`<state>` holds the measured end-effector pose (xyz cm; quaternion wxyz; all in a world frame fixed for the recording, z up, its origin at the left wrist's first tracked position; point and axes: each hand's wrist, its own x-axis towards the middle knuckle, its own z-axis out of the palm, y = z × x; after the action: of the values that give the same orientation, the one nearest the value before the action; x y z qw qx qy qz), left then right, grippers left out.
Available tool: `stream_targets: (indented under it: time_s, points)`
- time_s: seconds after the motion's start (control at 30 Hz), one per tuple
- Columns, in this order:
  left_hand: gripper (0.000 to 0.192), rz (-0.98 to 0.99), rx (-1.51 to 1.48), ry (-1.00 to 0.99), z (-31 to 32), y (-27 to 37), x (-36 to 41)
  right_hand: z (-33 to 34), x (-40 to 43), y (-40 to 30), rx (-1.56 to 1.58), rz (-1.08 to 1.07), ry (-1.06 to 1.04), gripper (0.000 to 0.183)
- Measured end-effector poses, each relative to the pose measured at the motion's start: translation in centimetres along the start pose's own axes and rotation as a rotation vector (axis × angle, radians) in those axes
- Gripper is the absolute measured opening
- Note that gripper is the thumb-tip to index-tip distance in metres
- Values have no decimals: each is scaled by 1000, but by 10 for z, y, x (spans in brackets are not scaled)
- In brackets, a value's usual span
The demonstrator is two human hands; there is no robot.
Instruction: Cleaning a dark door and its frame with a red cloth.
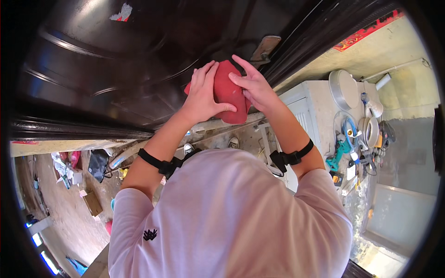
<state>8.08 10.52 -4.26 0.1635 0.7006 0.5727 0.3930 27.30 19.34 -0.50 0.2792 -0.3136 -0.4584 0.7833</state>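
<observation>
Both of my hands are on a folded red cloth (227, 92) in front of a dark, glossy door (139, 45). My left hand (205, 92) lies over the cloth's left side, its thumb stretched across the lower part. On the right edge, my right hand (253, 83) grips the cloth with the thumb on top, while the index finger points up and away. Just beyond that hand is a worn door handle plate (266, 50) with a lever. Whether the cloth touches the door cannot be told.
To the right, a pale cabinet (309, 104) bears round metal tins (344, 89), a green power tool (339, 154) and a coiled blue hose (349, 130). A metal frame (266, 139) stands near my right forearm. On the left floor lie a cardboard box (92, 203) and a black bag (98, 165).
</observation>
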Motion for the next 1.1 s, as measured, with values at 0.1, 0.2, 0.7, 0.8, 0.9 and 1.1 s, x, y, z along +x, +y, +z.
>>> stream_targets:
  time_s: [0.1, 0.2, 0.7, 0.8, 0.9, 1.1]
  points:
    - [136, 100, 146, 7, -3, 2, 9, 0, -2, 6, 134, -60, 79, 71]
    - [143, 3, 200, -146, -19, 19, 17, -2, -4, 8, 216, -30, 117, 63]
    - [71, -409, -1031, -227, 8, 23, 60, -79, -22, 14, -163, -280, -258, 108]
    - [74, -351, -1052, -117, 31, 32, 75, -48, -10, 19, -524, -422, -118, 94]
    - [84, -211, -699, -186, 27, 33, 102, -45, -18, -3, -667, -530, 133, 81]
    - [78, 226, -226, -332, 17, 46, 132, -67, -67, -108, -968, -1027, 623, 76]
